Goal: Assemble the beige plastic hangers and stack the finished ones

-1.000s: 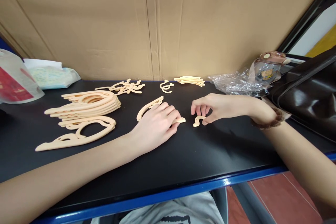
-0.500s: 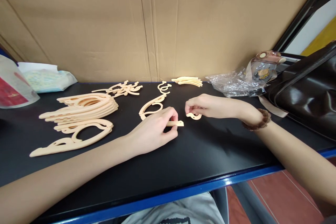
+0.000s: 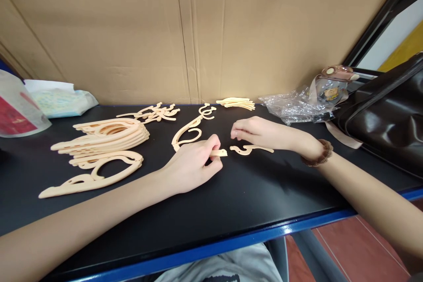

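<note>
My left hand (image 3: 196, 163) pinches a beige plastic clothes hanger (image 3: 181, 134), with a flat holed end showing past its fingertips. The hanger's curved arm reaches away behind that hand, and part of it is hidden under the fingers. To the right, a small S-shaped hanger piece (image 3: 245, 150) lies on the black table (image 3: 231, 211). Just above this piece hovers my right hand (image 3: 253, 131), open with loosely bent fingers and nothing visible in them. At the far end of the hanger are curved hook pieces (image 3: 207, 111).
At left lies a stack of folded hangers (image 3: 109, 139). Behind it is a pile of hooks (image 3: 158, 112), with slim beige strips (image 3: 236, 103) farther right. Clear plastic wrap (image 3: 294, 106), a bottle (image 3: 332, 86) and a black bag (image 3: 380, 114) stand right; a tissue pack (image 3: 62, 99) and cup (image 3: 21, 105) left.
My right hand has let go of the S-shaped piece and lifted slightly off it. The hanger in my left hand has shifted a little left and turned.
</note>
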Available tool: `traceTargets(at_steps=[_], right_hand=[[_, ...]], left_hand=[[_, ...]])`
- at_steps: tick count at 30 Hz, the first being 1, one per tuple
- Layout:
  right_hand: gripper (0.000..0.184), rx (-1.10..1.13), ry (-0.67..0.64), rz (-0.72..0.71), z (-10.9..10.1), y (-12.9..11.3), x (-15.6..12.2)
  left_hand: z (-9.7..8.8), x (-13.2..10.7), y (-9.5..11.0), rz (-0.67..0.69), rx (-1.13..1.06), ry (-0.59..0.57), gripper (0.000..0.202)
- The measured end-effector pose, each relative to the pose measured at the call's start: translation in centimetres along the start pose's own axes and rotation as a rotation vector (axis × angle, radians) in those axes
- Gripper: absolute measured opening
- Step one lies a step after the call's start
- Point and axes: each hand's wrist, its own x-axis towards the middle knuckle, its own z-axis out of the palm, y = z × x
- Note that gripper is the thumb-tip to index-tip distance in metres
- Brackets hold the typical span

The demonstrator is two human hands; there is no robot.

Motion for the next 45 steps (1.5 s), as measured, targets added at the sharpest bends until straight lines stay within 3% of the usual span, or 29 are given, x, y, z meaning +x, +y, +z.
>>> traceTargets(at_steps=[9, 16, 23, 31, 45], right_hand=[[0.027, -0.141, 0.021, 0.036, -0.6, -1.0, -0.4], [0.023, -0.142, -0.067, 0.049, -0.3, -0.9, -0.8], [0.007, -0.015, 0.011, -0.059, -0.3, -1.5, -0.4], [0.019, 0.16, 0.004, -0.078, -0.8, -1.8, -0.4], [0.016, 0.226, -0.033, -0.094, -1.3, -2.3, -0.7]], left_hand=[[0.0, 0.3, 0.0, -0.033, 0.01, 0.03, 0.013], [0.0, 0.3, 0.2, -0.096, -0.001, 0.057, 0.024], [0.1, 0.3, -0.2, -0.029, -0.018, 0.067, 0.03], [0.1, 0.2, -0.4, -0.004, -0.064, 0.075, 0.029], [0.1, 0.1, -0.4, 0.041, -0.138, 0.102, 0.019]])
